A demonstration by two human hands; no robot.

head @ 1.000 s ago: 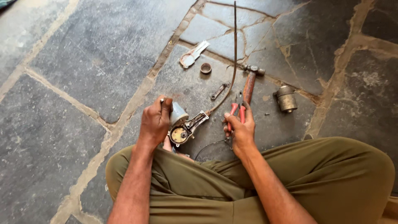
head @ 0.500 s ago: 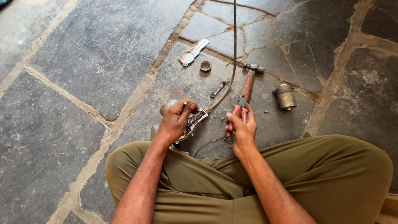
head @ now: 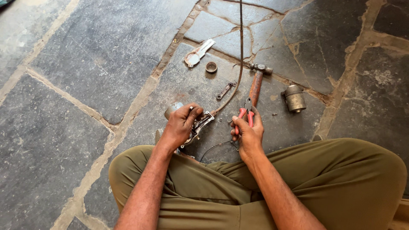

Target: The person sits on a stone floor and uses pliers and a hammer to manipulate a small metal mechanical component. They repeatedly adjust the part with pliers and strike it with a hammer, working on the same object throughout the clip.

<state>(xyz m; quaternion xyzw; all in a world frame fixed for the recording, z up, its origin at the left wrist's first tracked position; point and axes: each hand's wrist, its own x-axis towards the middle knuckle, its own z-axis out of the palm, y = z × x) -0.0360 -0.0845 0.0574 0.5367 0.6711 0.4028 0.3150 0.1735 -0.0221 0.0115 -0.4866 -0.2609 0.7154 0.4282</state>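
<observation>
Seated cross-legged in olive trousers on a rough slate floor with pale mortar seams, a person grips a grimy metal mechanism in the left hand, its long axis running up-right toward a thin cable. The right hand clasps red-handled pliers, tips pointing away. Beyond lie a wooden-handled hammer, a dull cylinder, a small ring, and what may be a flat plate.

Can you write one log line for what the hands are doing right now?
left hand: grips metal part | right hand: holds red pliers | floor: hammer, ring, canister
</observation>
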